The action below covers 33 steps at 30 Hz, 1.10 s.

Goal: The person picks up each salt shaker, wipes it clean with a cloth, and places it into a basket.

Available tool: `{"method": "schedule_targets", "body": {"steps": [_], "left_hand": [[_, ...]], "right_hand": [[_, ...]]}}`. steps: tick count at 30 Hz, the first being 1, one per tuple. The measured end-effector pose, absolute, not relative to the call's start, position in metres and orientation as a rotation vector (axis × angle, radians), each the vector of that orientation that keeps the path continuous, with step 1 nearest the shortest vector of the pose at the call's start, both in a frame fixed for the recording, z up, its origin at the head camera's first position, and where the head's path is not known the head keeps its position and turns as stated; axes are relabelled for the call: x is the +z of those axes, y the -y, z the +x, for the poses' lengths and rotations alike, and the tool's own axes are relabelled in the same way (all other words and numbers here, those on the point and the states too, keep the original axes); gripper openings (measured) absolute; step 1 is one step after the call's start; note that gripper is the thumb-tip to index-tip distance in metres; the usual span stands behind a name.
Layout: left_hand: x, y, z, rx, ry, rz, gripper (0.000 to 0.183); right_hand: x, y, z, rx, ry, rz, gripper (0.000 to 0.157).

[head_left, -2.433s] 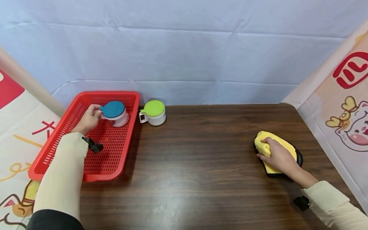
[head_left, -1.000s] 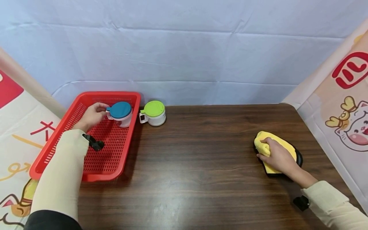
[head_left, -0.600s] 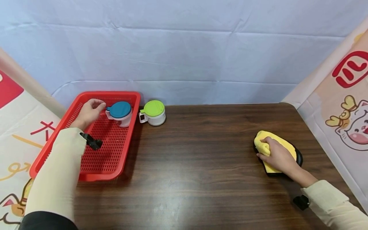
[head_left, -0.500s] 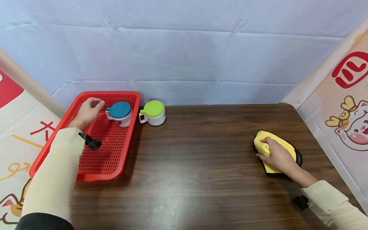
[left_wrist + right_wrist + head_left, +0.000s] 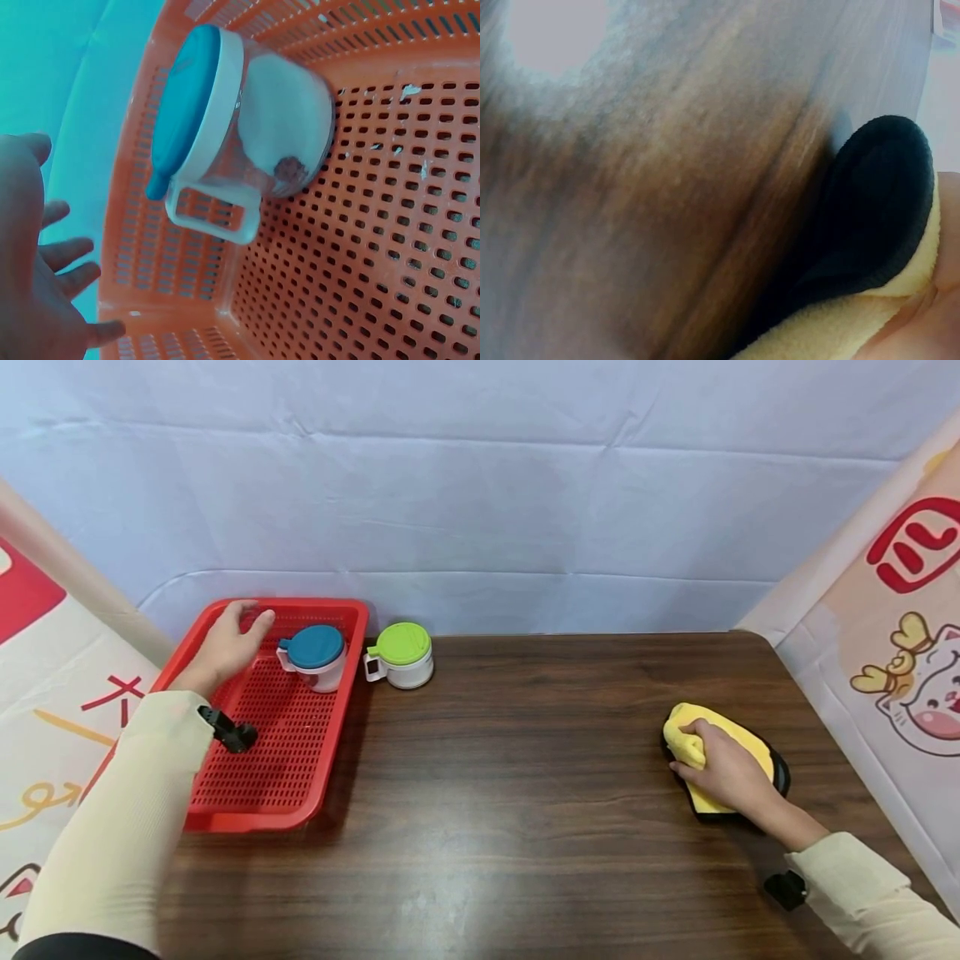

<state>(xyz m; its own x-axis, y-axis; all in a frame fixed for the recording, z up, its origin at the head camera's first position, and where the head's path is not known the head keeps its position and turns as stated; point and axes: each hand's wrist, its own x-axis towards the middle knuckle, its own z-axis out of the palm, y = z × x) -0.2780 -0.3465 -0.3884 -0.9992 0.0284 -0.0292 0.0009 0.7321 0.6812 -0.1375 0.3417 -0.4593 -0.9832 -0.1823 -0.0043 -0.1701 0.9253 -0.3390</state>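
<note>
My left hand (image 5: 228,643) hovers over the back left of the red plastic basket (image 5: 258,821), fingers spread and holding nothing. Just right of it, a seasoning jar (image 5: 321,677) with a blue lid and a side handle stands upright inside the basket. In the left wrist view the clear-walled jar (image 5: 289,112) shows white contents with a dark spot, and its handle points toward the hand (image 5: 45,292). At the right of the table, my right hand (image 5: 723,768) grips a bunched fold of a yellow cloth (image 5: 684,745), whose black underside (image 5: 877,202) shows in the right wrist view.
Close outside the basket's right wall stands a matching jar (image 5: 408,672) with a green lid. The brown wooden table (image 5: 525,760) runs back to a pale cloth backdrop (image 5: 495,527). Printed sheets hang at both sides.
The blue-lidded jar was moved right within the basket, then my left hand let go of its handle. The hand has since drawn back leftward and its fingers have spread. The right hand stayed still.
</note>
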Motion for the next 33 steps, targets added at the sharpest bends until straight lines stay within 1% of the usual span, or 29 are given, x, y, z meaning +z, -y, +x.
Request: {"method": "schedule_targets", "body": {"steps": [7,14,22,33], "left_hand": [[-0.381,0.336,-0.278,0.898,-2.947,0.134,0.081],[-0.372,0.32,-0.273,0.676,-2.976,0.182,0.085],[-0.358,0.289,-0.269,0.557,-3.044,0.216,0.088],[-0.339,0.237,-0.263,0.466,-3.07,0.272,0.086]], "right_hand": [[-0.458,-0.341,-0.137,-0.531,-3.045,-0.281,0.062],[-0.458,-0.342,-0.137,-0.529,-3.044,-0.279,0.062],[-0.458,-0.343,-0.136,-0.532,-3.036,-0.27,0.063],[-0.457,-0.344,-0.136,-0.543,-3.042,-0.291,0.062]]}}
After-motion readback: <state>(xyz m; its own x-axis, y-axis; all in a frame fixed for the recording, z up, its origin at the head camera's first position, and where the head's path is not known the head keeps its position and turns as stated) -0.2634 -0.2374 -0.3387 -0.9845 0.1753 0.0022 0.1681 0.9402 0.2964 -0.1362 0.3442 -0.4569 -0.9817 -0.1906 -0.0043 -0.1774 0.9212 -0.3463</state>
